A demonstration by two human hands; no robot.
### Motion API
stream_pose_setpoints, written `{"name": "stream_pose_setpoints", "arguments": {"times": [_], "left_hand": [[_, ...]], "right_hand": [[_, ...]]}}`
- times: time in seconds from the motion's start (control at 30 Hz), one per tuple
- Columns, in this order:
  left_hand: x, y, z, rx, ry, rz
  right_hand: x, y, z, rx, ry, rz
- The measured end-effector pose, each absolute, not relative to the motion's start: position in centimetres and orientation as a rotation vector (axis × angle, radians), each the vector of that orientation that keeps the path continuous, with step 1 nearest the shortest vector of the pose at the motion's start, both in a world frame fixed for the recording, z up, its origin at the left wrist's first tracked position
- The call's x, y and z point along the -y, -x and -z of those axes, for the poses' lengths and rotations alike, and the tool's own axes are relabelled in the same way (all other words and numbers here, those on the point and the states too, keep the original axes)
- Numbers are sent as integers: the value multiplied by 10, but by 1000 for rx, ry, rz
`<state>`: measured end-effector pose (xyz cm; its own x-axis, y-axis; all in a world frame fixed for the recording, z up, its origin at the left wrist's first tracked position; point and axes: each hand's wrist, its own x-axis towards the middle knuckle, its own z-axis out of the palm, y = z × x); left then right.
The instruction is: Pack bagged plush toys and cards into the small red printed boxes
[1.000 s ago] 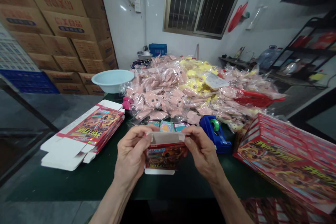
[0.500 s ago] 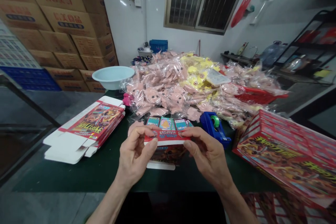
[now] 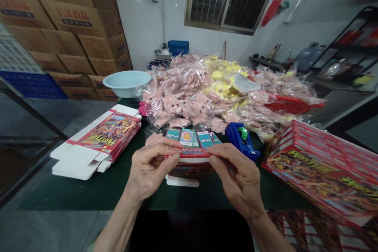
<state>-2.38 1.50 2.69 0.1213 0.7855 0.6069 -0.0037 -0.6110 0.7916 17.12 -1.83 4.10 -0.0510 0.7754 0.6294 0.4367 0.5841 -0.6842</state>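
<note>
Two hands (image 3: 149,168) (image 3: 238,173), curled, pinching red box (image 3: 191,168)

"From where we stood, where was the camera?"
"On the person's head, higher than the table (image 3: 206,199)."
"Which way did it look?"
"Forward and down, over the left hand (image 3: 151,167) and the right hand (image 3: 240,175), to the back wall (image 3: 174,19)."
"Was it close?"
"Close to the hands, but far from the window (image 3: 220,0)."
</note>
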Motion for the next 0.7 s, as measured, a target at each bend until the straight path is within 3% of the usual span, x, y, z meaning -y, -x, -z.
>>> {"name": "stream_pose_setpoints", "arguments": {"times": [0.4,0.7], "left_hand": [[-15,19,6,-677,-2239,-1657],[-16,5,20,-791,-2254,-1860]], "right_hand": [[15,-176,-3,1683,952,-175],[4,-172,19,1625,897,-55]]}}
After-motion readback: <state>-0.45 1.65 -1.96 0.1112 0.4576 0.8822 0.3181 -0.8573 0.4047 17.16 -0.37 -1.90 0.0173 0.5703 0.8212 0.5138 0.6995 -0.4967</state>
